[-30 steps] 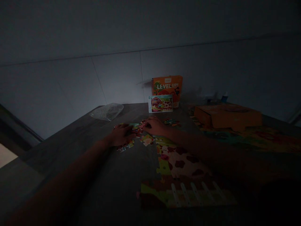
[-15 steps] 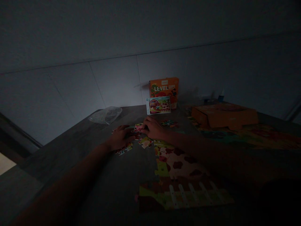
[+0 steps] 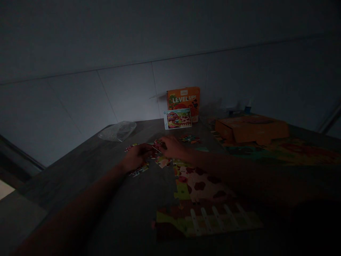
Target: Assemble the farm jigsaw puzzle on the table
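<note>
The scene is very dark. My left hand (image 3: pixel 137 156) and my right hand (image 3: pixel 173 147) meet over a scatter of loose puzzle pieces (image 3: pixel 162 161) on the dark table (image 3: pixel 119 213). Between the two hands a thin puzzle piece (image 3: pixel 156 148) is lifted on edge; fingers of both hands pinch around it. Nearer to me lies a partly joined puzzle (image 3: pixel 202 199) showing a spotted cow and a white fence. More loose pieces (image 3: pixel 190 138) lie beyond my right hand.
An orange puzzle box (image 3: pixel 183 101) stands against the wall with a picture card (image 3: pixel 178 119) leaning before it. A clear plastic bag (image 3: pixel 117 131) lies at the back left. An orange box lid (image 3: pixel 252 129) rests on another finished puzzle (image 3: pixel 293 151) at the right.
Both hands have drawn closer together and raised a piece off the table between them. The view has shifted slightly right.
</note>
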The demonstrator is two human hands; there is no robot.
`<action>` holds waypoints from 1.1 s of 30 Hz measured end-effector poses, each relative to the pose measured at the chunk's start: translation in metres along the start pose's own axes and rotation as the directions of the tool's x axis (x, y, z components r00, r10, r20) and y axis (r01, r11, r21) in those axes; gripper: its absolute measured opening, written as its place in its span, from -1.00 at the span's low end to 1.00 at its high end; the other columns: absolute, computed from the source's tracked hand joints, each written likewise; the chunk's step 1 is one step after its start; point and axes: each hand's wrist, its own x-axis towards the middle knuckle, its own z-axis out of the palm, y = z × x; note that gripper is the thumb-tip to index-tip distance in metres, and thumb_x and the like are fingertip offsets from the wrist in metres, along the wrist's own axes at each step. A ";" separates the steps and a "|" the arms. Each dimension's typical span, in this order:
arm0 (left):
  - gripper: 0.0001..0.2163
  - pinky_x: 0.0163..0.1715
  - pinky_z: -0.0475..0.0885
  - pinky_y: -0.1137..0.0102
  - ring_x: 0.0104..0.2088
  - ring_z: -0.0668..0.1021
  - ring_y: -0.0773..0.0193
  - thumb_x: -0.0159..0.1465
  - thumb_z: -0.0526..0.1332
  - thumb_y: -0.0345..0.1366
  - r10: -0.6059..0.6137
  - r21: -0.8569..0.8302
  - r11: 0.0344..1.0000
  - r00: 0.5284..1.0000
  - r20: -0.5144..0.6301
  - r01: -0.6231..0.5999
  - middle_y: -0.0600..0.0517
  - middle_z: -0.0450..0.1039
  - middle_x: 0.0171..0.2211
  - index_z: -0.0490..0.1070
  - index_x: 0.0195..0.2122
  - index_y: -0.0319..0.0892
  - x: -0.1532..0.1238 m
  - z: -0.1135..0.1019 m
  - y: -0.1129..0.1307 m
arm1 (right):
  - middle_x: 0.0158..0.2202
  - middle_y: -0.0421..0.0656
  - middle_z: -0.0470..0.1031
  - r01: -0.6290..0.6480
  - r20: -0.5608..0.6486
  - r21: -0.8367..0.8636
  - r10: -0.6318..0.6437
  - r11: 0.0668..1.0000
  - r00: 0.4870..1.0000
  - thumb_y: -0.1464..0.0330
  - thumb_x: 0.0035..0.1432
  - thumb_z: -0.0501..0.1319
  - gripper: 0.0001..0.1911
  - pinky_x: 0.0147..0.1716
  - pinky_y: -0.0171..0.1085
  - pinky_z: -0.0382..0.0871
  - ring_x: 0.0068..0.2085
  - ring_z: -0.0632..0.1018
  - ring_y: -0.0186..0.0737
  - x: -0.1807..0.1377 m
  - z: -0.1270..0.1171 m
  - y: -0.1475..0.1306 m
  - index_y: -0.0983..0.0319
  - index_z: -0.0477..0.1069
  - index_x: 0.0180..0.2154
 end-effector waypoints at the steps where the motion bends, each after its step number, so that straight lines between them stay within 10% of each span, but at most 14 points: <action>1: -0.56 -0.03 0.47 0.22 -0.12 0.60 0.04 0.11 0.29 0.09 -0.017 -0.037 0.999 1.000 0.006 0.017 -0.10 0.60 -0.15 0.51 -0.21 -0.20 0.000 0.000 0.000 | -0.19 -0.01 0.55 -0.019 0.020 0.007 0.019 1.000 1.000 0.27 0.23 0.19 -0.74 -0.13 -0.19 0.34 -0.15 0.53 -0.09 0.000 0.001 0.002 0.29 0.48 -0.13; 9: -0.53 -0.22 0.53 0.24 -0.24 0.64 0.02 0.07 0.32 0.08 -0.084 -0.068 0.995 0.993 -0.080 0.078 -0.13 0.62 -0.28 0.46 -0.20 -0.23 -0.001 0.005 0.005 | -0.21 -0.10 0.57 0.155 0.053 0.102 -0.161 0.983 0.986 0.55 0.08 0.21 -0.67 -0.14 -0.27 0.31 -0.15 0.52 -0.19 0.002 -0.001 0.001 0.26 0.48 -0.08; 18: -0.51 -0.41 0.50 0.34 -0.35 0.65 0.07 0.22 0.18 0.08 -0.076 0.059 0.995 0.989 -0.128 0.084 -0.13 0.63 -0.29 0.46 -0.04 -0.25 0.000 0.002 -0.003 | -0.20 -0.11 0.52 0.247 0.068 0.164 -0.260 0.955 0.963 0.17 0.06 0.38 -0.60 -0.16 -0.25 0.30 -0.14 0.49 -0.17 0.001 0.000 0.007 0.25 0.45 -0.11; 23: -0.56 -0.36 0.51 0.33 -0.32 0.66 0.05 0.16 0.24 -0.01 -0.101 -0.007 0.995 0.987 -0.125 0.101 -0.13 0.63 -0.31 0.45 -0.06 -0.25 0.000 0.001 -0.005 | 0.02 0.05 0.44 0.111 0.055 0.044 -0.113 0.993 0.992 0.05 0.08 0.33 -0.32 0.03 -0.14 0.27 0.06 0.41 -0.04 0.001 0.002 0.006 0.30 0.33 0.12; 33: -0.73 -0.26 0.49 0.34 -0.25 0.64 0.08 0.15 0.19 -0.07 -0.064 0.123 0.989 0.982 -0.179 0.087 -0.08 0.63 -0.27 0.46 -0.28 -0.15 0.004 -0.006 -0.015 | -0.05 -0.04 0.54 -0.119 0.131 -0.105 0.133 0.987 0.982 0.11 0.26 0.12 -0.61 -0.02 -0.08 0.28 -0.02 0.49 0.01 0.001 0.004 0.007 0.16 0.53 -0.05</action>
